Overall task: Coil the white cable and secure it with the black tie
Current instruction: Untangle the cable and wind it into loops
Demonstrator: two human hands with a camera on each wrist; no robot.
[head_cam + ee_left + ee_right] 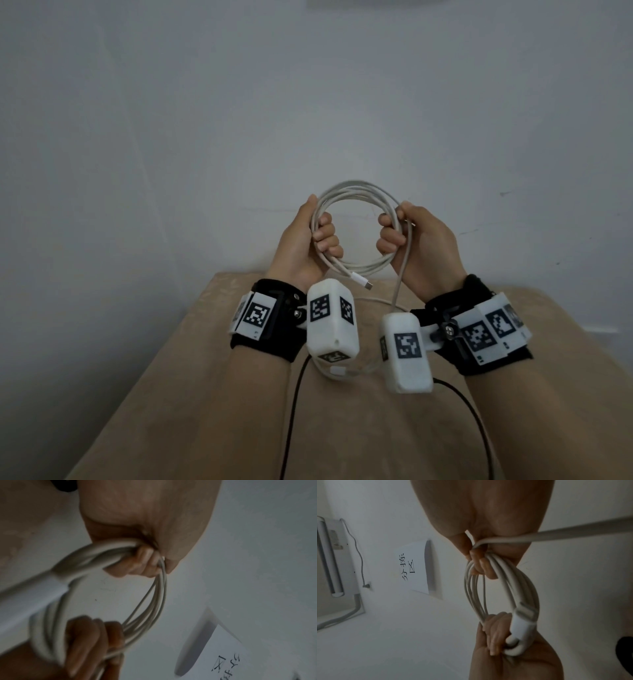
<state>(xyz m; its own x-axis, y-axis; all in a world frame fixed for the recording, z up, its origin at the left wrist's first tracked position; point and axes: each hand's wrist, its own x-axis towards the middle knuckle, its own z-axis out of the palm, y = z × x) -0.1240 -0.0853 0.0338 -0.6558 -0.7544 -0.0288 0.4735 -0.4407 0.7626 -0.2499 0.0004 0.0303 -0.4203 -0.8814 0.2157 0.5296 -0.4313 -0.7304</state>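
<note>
The white cable (356,192) is wound into a round coil of several loops, held up in front of the wall. My left hand (310,240) grips the coil's left side, fingers curled through the ring. My right hand (407,236) grips its right side (488,561). One plug end (360,279) sticks out below the coil near my left palm, seen close in the right wrist view as a white connector (520,627). A loose strand (399,284) runs from my right hand down to the table, where the other plug (337,371) lies. No black tie shows in any view.
A beige table (212,394) lies below my forearms, its far edge against a pale wall. Black wrist-camera leads (294,411) trail over it. A paper sign (418,566) and a wall unit (332,555) hang on the wall.
</note>
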